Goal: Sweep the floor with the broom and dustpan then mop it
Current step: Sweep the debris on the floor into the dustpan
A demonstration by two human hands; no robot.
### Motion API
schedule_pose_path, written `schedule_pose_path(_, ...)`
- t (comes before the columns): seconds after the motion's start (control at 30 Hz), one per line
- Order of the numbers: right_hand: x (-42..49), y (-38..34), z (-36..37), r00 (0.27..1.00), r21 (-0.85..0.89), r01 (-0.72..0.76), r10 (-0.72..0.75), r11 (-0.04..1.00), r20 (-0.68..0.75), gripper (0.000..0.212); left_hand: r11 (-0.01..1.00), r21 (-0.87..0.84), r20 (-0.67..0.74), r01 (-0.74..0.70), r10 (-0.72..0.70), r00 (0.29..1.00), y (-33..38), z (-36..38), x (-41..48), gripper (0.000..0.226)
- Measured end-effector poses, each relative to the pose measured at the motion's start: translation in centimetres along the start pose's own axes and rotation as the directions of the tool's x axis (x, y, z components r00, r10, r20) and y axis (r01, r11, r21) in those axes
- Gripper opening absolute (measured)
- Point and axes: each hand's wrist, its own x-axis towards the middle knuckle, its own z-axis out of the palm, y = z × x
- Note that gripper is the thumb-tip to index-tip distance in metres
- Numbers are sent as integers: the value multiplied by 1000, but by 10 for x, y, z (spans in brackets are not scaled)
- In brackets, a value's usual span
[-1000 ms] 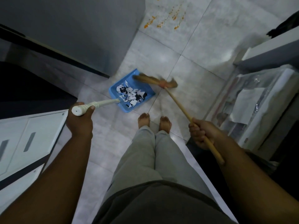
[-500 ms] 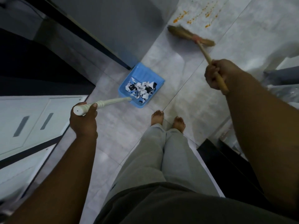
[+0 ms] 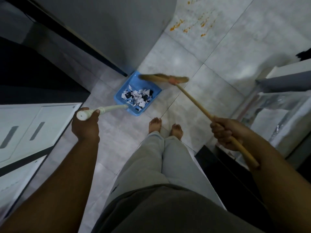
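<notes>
A blue dustpan point(image 3: 134, 84) lies on the grey tiled floor point(image 3: 185, 52) just ahead of my bare feet, holding several torn black-and-white paper scraps point(image 3: 137, 96). My left hand point(image 3: 85, 126) grips the end of its long white handle point(image 3: 107, 109). My right hand point(image 3: 223, 132) grips the wooden broom handle point(image 3: 193, 100). The straw broom head point(image 3: 161, 78) is blurred and sits at the far open edge of the dustpan.
Orange spill marks point(image 3: 190, 26) stain the tiles farther ahead. A grey cabinet point(image 3: 104, 31) stands at the left beside the dustpan. White drawer fronts point(image 3: 30, 130) are at my left, plastic-wrapped items point(image 3: 282, 115) and a shelf at my right.
The broom head has swept back from near the orange stains to the dustpan's open edge. My right hand pulled in toward my body. The left hand keeps holding the dustpan handle.
</notes>
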Motion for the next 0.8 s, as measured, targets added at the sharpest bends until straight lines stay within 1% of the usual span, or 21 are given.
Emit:
schedule_pose_path(0.1,-27,-10,-32,995,110,101,-101,989,-4,31,999,-32,19,-18,18,1000,13,10,-3,30)
schedule_pose_path(0.17,-36,-17,-56,983,182,183,-179,966,-34,37,998,-34,61,-48,50,997,21,21,-3,32)
schedule_pose_path(0.27,-33,-26,-86,961,368,277,-262,888,-92,42,994,-49,133,-94,100,986,32,42,-8,34)
schedule_pose_path(0.37,-13,-31,-102,952,569,299,-279,766,-124,46,989,-45,197,-142,148,969,41,66,-14,38)
schedule_pose_path(0.43,4,-28,-101,950,646,300,-277,702,-141,39,983,-13,232,-185,183,955,47,81,-15,37)
schedule_pose_path(0.5,18,-17,-96,964,709,253,-230,658,-131,32,969,40,266,-244,226,937,51,98,-18,34)
schedule_pose_path(0.53,24,-9,-91,969,719,235,-213,654,-123,32,961,57,273,-272,247,930,54,106,-20,33)
schedule_pose_path(0.63,28,22,-69,986,692,162,-146,704,-82,46,940,84,302,-331,292,907,61,127,-26,33)
schedule_pose_path(0.7,18,44,-55,991,671,115,-135,732,-22,47,927,101,322,-361,312,894,65,136,-32,35)
schedule_pose_path(0.8,-12,73,-44,991,631,82,-130,771,31,45,925,100,319,-367,319,892,76,142,-38,35)
